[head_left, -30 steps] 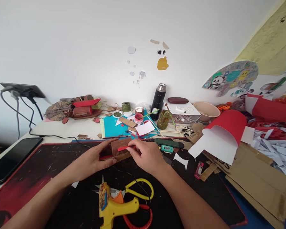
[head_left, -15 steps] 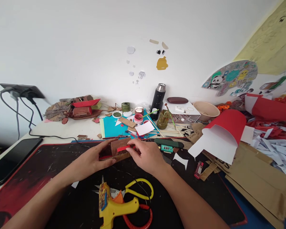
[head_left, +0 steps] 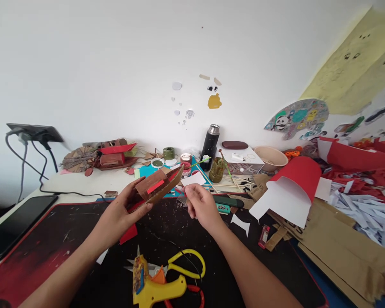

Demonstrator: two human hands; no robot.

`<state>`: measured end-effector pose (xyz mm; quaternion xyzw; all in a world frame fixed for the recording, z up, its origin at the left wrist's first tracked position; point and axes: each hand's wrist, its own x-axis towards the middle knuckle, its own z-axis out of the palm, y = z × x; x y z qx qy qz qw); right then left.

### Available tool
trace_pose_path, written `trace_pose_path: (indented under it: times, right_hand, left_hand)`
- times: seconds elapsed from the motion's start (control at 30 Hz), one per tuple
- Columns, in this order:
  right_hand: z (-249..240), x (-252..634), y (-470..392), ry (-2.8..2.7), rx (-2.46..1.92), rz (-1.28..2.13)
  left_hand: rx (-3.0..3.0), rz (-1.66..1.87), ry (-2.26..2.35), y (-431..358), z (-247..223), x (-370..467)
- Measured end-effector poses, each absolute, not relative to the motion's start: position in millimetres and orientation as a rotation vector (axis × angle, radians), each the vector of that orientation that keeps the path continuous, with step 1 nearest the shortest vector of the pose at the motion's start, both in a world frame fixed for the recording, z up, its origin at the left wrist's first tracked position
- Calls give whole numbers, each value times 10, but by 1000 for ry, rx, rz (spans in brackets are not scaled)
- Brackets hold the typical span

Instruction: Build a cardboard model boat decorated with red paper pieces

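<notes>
My left hand [head_left: 120,218] grips a small brown model boat [head_left: 162,194] by its near end, thumb along the side and fingers behind. The boat tilts, with its pointed end raised to the right. A short red strip [head_left: 155,187] lies against its brown cabin. Just right of the pointed end is my right hand [head_left: 203,207], apart from the boat, its fingers curled in and nothing visible at their tips. Below the hands lie a yellow glue gun [head_left: 157,288] and scissors [head_left: 188,256] with yellow and red handles, partly covered by the gun. A red piece [head_left: 128,234] lies under my left forearm.
A finished-looking boat model [head_left: 112,160] stands at the back left. Paint jars [head_left: 168,153], a black flask [head_left: 211,143] and a brush jar [head_left: 216,170] line the wall. Rolled red paper [head_left: 295,177], cardboard [head_left: 343,244] and a lighter [head_left: 263,236] are right; a phone [head_left: 19,226] lies left.
My right hand has come off the red strip and moved slightly right and down. The strip stays on the cabin. The boat is now raised and tilted, and the head view has shifted upward.
</notes>
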<state>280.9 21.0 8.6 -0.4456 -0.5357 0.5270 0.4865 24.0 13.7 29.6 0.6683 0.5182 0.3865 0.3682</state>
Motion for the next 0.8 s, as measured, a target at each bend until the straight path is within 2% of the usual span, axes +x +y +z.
trace_pose_path:
  times: [0.13, 0.53, 0.8]
  right_hand:
    - [34, 2805, 255, -1139, -1043, 1512]
    - [-131, 2843, 388, -872, -915, 1718]
    - [-109, 2936, 452, -676, -808, 1865]
  left_hand:
    - [1798, 986, 1389, 105, 326, 354]
    - [1988, 854, 1387, 19, 225, 775]
    - [1560, 934, 1112, -65, 374, 708]
